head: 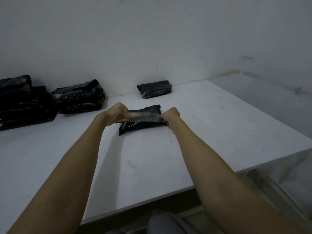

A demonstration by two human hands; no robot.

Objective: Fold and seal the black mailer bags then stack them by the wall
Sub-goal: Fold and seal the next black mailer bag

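Head view, and no brand, label or writing is legible anywhere. At centre on the white surface (219,119) lies a black mailer bag (135,127), glossy crinkled plastic, plump and roughly rectangular. Both arms reach out straight from six o'clock. The left hand (117,114) curls its fingers round one end of a clear, shiny strip (143,116), the right hand (170,116) pinches the other end, and the strip is stretched taut between them just above the bag. At twelve o'clock, up against the pale wall (152,39), sits one folded bag (154,89). At ten o'clock, a wrinkled heap of filled bags (81,100); at nine o'clock, a flatter black pile (22,105).
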